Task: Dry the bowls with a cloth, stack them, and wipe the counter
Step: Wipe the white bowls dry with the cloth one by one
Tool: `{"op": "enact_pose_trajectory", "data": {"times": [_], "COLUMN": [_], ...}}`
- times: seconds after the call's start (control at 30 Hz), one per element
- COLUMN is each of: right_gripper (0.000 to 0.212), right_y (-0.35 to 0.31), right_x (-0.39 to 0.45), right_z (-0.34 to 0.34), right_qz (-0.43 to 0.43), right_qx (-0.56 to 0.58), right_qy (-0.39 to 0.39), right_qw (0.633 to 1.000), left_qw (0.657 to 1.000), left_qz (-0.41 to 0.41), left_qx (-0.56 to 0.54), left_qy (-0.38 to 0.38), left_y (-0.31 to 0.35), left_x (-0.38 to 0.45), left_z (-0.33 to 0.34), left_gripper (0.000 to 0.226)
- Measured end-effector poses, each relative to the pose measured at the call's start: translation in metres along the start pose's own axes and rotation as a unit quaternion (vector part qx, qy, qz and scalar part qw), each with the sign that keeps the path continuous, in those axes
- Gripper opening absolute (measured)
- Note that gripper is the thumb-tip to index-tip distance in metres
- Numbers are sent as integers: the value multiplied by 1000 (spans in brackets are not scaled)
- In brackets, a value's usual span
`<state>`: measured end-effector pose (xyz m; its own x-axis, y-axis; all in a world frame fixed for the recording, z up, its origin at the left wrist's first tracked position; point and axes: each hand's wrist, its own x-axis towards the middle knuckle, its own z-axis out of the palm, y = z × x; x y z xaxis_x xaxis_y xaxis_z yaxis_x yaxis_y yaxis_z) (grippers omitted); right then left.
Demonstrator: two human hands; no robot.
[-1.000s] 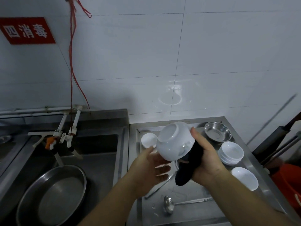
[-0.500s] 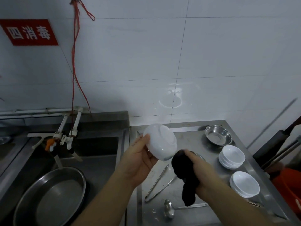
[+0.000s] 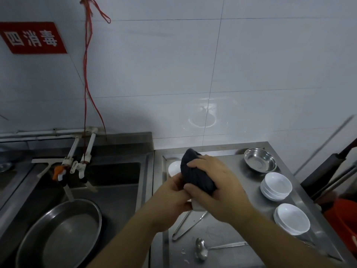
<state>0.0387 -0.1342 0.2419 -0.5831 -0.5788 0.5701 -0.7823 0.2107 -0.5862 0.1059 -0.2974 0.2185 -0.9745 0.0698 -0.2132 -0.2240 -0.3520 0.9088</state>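
**Cloth wrapped over a bowl above the counter**

While both hands meet over the steel counter, a sink sits to its left with a wide metal pan in it. The right hand lies over a dark cloth, fingers curled and pressing it round a white bowl, of which only a small lower edge shows. The left hand holds the bowl from the left, fingers curled under it and mostly hidden. At the counter's right edge stand two stacks of white bowls: the far stack and the near stack. A steel dish sits at the back right, a single white bowl at the back left. Tongs lie below the hands, and a ladle lies nearest the front edge.
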Motion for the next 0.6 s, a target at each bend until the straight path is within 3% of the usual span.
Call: {"op": "enact_pose_trajectory", "data": {"times": [0.1, 0.23, 0.37, 0.47, 0.6], "right_gripper": [37, 23, 19, 19, 44], "right_y": [8, 11, 21, 22, 26], "right_x": [12, 35, 44, 34, 24], "right_z": [-3, -5, -5, 2, 6], "right_qz": [33, 191, 366, 441, 509], "right_qx": [41, 200, 385, 446, 489], "right_qy": [2, 69, 137, 193, 219], "right_qw": [999, 958, 836, 755, 673], "left_qw": [1000, 999, 998, 996, 996], "left_qz": [-2, 15, 43, 55, 70], "left_qx": [4, -4, -5, -10, -5], "left_qy": [-20, -45, -56, -63, -62], "left_y": [-2, 8, 19, 21, 17], "left_x": [-3, -5, -4, -2, 2], "left_z": [-3, -5, -6, -6, 1], "left_gripper": [40, 44, 60, 66, 57]}}
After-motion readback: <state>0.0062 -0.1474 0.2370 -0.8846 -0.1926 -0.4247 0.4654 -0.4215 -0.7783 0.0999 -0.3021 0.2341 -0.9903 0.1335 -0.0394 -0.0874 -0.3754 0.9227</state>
